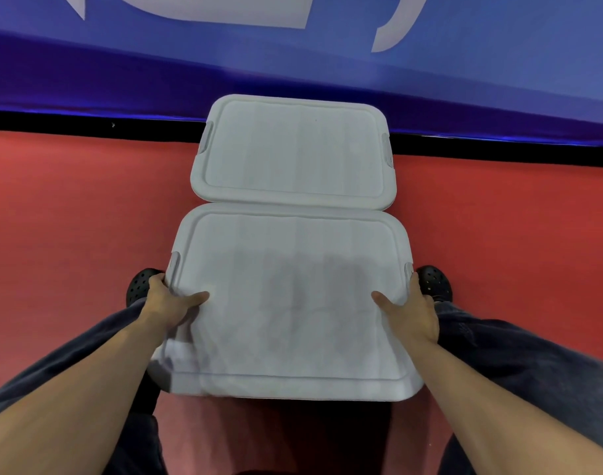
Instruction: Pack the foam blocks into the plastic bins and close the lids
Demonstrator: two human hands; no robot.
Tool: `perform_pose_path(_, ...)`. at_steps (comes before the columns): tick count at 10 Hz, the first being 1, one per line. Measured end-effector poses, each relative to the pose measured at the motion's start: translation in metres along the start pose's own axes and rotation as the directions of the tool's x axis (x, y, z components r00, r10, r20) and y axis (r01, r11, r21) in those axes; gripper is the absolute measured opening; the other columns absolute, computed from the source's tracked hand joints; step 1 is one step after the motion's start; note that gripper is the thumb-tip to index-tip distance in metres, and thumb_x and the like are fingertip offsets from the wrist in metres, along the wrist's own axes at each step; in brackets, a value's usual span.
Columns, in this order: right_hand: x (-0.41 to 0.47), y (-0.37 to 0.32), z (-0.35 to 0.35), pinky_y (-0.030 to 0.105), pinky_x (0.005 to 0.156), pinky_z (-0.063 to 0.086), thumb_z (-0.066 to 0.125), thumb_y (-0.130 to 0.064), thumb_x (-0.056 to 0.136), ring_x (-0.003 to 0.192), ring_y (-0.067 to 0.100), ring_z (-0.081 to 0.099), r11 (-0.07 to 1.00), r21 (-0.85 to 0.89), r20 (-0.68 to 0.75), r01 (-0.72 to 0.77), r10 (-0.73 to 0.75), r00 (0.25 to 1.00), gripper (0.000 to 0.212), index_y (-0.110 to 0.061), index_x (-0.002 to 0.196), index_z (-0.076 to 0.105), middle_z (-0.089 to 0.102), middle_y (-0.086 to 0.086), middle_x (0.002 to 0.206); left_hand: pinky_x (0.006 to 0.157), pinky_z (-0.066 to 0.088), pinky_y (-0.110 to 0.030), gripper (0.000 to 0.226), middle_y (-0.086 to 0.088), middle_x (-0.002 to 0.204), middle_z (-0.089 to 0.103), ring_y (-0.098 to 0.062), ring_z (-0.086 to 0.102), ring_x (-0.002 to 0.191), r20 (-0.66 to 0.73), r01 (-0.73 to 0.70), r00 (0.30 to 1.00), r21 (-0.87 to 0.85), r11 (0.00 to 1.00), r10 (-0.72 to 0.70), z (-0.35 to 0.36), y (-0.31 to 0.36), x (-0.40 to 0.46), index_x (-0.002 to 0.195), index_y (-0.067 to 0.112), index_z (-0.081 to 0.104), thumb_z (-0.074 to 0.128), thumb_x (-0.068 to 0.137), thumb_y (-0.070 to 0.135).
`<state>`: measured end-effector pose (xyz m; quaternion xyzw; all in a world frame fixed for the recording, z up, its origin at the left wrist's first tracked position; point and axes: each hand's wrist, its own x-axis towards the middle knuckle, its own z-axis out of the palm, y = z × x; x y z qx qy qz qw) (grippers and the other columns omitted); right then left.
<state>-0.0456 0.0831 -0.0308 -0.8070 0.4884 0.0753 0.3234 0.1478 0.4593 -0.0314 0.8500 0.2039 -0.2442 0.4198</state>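
Two white plastic bins stand on the red floor, one behind the other, both with their lids on. The far bin (293, 152) sits against the black strip at the wall. The near bin (289, 303) lies between my feet. My left hand (166, 299) grips its left edge, thumb lying on the lid and fingers curled over the side by the grey latch (174, 265). My right hand (411, 311) grips the right edge the same way, near the other latch (409, 269). No foam blocks are visible.
A blue banner (293, 63) with white shapes covers the wall behind the bins, above a black strip (87, 126). My black perforated shoes (140, 284) (435, 281) stand on either side of the near bin. Red floor (70, 217) stretches left and right.
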Motion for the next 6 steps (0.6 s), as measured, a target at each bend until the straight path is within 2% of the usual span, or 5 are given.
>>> perform_pose_path(2, 0.004, -0.001, 0.000, 0.049, 0.094, 0.047, 0.068, -0.063, 0.085, 0.129, 0.041, 0.049, 1.000, 0.020, -0.013, 0.014, -0.014, 1.000, 0.098, -0.046, 0.159, 0.005, 0.038, 0.021, 0.148, 0.103, 0.047, -0.059, 0.098, -0.021, 0.135, 0.053, -0.044, 0.054, 0.121, -0.003, -0.005, 1.000, 0.045, 0.999, 0.005, 0.002, 0.002, 0.004, 0.147, 0.003, 0.028, 0.091, 0.073, 0.020)
perform_pose_path(3, 0.006, 0.000, 0.000, 0.049, 0.098, 0.046, 0.068, -0.065, 0.084, 0.134, 0.039, 0.046, 1.000, 0.012, -0.009, 0.012, -0.012, 1.000, 0.101, -0.045, 0.160, 0.005, 0.035, 0.019, 0.152, 0.104, 0.046, -0.055, 0.098, -0.020, 0.138, 0.051, -0.043, 0.052, 0.125, 0.014, -0.001, 1.000, 0.099, 0.995, -0.001, 0.001, 0.003, 0.006, 0.149, 0.002, 0.026, 0.089, 0.076, 0.022)
perform_pose_path(4, 0.006, -0.003, 0.000, 0.052, 0.110, 0.040, 0.062, -0.070, 0.085, 0.141, 0.038, 0.039, 0.997, -0.073, -0.008, 0.020, -0.020, 1.000, 0.102, -0.036, 0.162, 0.005, 0.029, 0.016, 0.160, 0.104, 0.046, -0.057, 0.099, -0.018, 0.142, 0.050, -0.042, 0.053, 0.125, 0.004, -0.038, 0.999, 0.198, 0.979, 0.038, -0.002, 0.008, -0.003, 0.148, 0.004, 0.032, 0.089, 0.073, 0.036)
perform_pose_path(5, 0.001, -0.009, -0.002, 0.049, 0.123, 0.022, 0.053, -0.067, 0.092, 0.154, 0.028, 0.019, 0.974, -0.169, -0.062, 0.148, -0.161, 0.985, 0.093, -0.027, 0.162, 0.009, 0.014, 0.008, 0.169, 0.115, 0.031, -0.062, 0.107, -0.012, 0.163, 0.027, -0.038, 0.032, 0.146, -0.037, -0.137, 0.985, 0.428, 0.893, 0.168, 0.003, 0.009, -0.013, 0.157, 0.014, 0.023, 0.076, 0.076, 0.061)
perform_pose_path(6, -0.010, -0.026, -0.010, 0.046, 0.126, 0.013, 0.044, -0.064, 0.098, 0.156, 0.023, 0.010, 0.934, -0.200, -0.046, 0.296, -0.310, 0.950, 0.080, -0.027, 0.162, 0.013, 0.010, 0.003, 0.170, 0.123, 0.014, -0.059, 0.092, -0.003, 0.170, 0.009, -0.029, 0.015, 0.155, -0.022, -0.312, 0.919, 0.572, 0.759, 0.394, 0.006, 0.026, -0.037, 0.160, 0.021, 0.017, 0.055, 0.090, 0.066)
